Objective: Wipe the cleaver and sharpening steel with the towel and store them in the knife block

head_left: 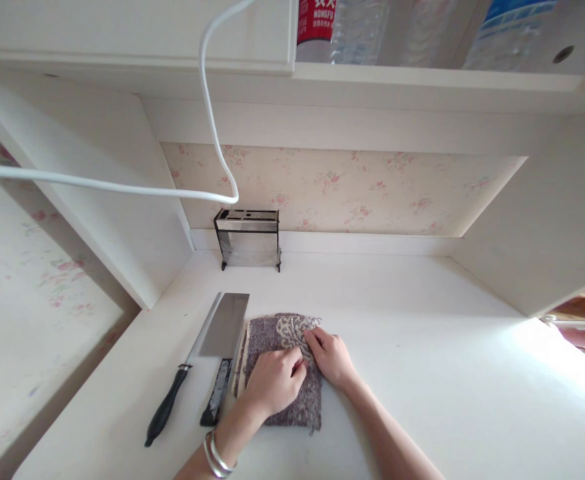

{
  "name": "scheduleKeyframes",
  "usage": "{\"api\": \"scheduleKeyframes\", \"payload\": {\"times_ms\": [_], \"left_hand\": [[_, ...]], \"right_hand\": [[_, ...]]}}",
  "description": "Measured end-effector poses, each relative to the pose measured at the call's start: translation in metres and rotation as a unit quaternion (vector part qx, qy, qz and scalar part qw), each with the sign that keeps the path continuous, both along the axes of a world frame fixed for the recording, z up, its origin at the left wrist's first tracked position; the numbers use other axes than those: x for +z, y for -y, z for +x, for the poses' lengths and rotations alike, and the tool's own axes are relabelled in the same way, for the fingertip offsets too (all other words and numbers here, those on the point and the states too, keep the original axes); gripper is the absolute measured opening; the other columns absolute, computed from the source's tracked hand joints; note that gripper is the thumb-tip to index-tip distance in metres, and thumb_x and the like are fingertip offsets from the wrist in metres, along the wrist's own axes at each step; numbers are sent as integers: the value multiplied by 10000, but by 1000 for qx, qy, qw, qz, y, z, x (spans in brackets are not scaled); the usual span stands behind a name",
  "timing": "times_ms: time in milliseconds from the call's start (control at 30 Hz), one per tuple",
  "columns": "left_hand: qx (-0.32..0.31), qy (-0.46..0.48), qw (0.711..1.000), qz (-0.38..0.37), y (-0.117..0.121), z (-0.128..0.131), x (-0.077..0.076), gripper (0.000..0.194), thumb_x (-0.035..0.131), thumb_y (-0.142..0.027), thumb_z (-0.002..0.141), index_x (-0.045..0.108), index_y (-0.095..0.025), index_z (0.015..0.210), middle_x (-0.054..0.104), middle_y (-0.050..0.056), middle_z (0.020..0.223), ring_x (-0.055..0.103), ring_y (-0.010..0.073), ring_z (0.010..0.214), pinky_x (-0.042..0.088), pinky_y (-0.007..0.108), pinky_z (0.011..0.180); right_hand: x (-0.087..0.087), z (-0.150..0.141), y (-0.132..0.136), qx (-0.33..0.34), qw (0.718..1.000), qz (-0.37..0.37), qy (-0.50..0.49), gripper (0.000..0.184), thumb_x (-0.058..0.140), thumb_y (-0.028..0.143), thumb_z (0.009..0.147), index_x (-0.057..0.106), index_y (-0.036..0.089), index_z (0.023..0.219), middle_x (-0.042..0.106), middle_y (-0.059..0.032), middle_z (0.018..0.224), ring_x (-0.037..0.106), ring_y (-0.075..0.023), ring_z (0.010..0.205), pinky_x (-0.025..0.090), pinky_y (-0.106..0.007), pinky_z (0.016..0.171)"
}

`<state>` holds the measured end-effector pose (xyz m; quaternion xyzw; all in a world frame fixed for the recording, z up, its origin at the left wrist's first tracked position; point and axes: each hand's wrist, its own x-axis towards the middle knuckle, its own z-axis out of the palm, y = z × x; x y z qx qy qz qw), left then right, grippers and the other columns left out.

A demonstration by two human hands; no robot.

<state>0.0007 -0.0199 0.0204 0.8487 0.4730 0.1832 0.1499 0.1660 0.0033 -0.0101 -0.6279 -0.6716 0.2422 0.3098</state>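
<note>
A folded grey-brown cloth (pixel 295 407) with a pale scroll pattern lies on the white counter in front of me. My left hand (pixel 278 379) is on top of it, fingers curled into a fist; what those fingers hold, if anything, is hidden. At the cloth's upper right, my right hand (pixel 330 355) presses its thumb and fingers together on the patterned part. Just left of the cloth lies a cleaver (pixel 225 327) with a dark handle, blade pointing away from me. Beside it is a sharpening steel (pixel 168 405) with a black handle.
A clear-sided box with a black frame (pixel 247 233) stands against the back wall on the white counter (pixel 412 373). Side panels flank the counter. A white cable (pixel 217 133) hangs across the upper left. Plastic bottles (pixel 357 30) stand on the shelf above.
</note>
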Motion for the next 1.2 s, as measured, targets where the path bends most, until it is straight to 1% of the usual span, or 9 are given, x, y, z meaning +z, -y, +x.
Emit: {"api": "scheduleKeyframes", "payload": {"times_ms": [600, 700, 800, 867, 900, 967, 1033, 1100, 1200], "left_hand": [[0, 0, 1000, -10, 0, 0, -4, 218, 403, -276, 917, 515, -220, 739, 638, -1, 680, 600, 154, 623, 334, 261, 577], [5, 43, 998, -43, 1, 1, -4, 234, 422, -296, 909, 513, -213, 710, 604, -7, 641, 568, 144, 602, 330, 258, 583], [9, 174, 974, -145, -4, -5, 6, 291, 445, -377, 904, 502, -201, 680, 527, -27, 587, 501, 116, 556, 334, 239, 567], [38, 290, 929, -229, -18, -18, 21, 314, 472, -453, 881, 505, -199, 699, 444, -52, 548, 425, 97, 499, 308, 224, 505], [75, 343, 901, -254, -31, -28, 30, 323, 492, -486, 859, 504, -200, 709, 388, -69, 516, 366, 90, 452, 270, 221, 460], [143, 412, 875, -209, -64, -52, 50, 315, 563, -482, 808, 521, -190, 696, 379, -77, 513, 341, 77, 448, 264, 212, 457], [202, 456, 851, -164, -105, -79, 71, 289, 629, -442, 745, 541, -176, 675, 475, -57, 566, 399, 73, 484, 302, 204, 483], [249, 481, 824, -165, -146, -102, 90, 218, 618, -375, 720, 618, -168, 787, 616, 1, 747, 523, 100, 609, 383, 213, 555], [309, 472, 815, -132, -195, -126, 110, 247, 568, -352, 745, 644, -163, 883, 656, 62, 977, 582, 154, 798, 419, 242, 629]], "right_hand": [[0, -1, 2, -3, 1000, 9, 11, 375, 370, 429, 940, 496, 223, 653, 571, 14, 580, 520, -134, 552, 295, -224, 554], [0, -2, 3, -9, 1000, 5, 3, 367, 386, 424, 929, 506, 220, 648, 563, 14, 574, 502, -130, 545, 299, -230, 557], [-2, 0, 0, -24, 998, -6, -64, 396, 393, 467, 913, 499, 209, 632, 549, 14, 574, 486, -128, 557, 314, -233, 559], [-2, 4, -9, -59, 986, -27, -154, 427, 370, 514, 903, 493, 202, 638, 526, 16, 557, 465, -125, 543, 324, -232, 535], [-1, 5, -16, -77, 977, -37, -194, 433, 350, 522, 903, 500, 199, 658, 518, 15, 551, 459, -125, 537, 331, -232, 524], [5, 7, -35, -95, 965, -48, -240, 404, 316, 487, 913, 542, 187, 765, 548, 9, 586, 461, -122, 526, 352, -233, 514], [16, 5, -60, -75, 963, -48, -253, 327, 319, 402, 912, 560, 186, 961, 627, -13, 735, 494, -116, 545, 382, -233, 519], [32, -3, -89, -43, 960, -59, -270, 304, 386, 313, 870, 523, 208, 1121, 654, -40, 964, 536, -108, 594, 409, -229, 516], [62, -23, -131, 1, 955, -89, -284, 425, 540, 229, 750, 515, 216, 1174, 610, -69, 1136, 577, -120, 684, 450, -232, 539]]}}
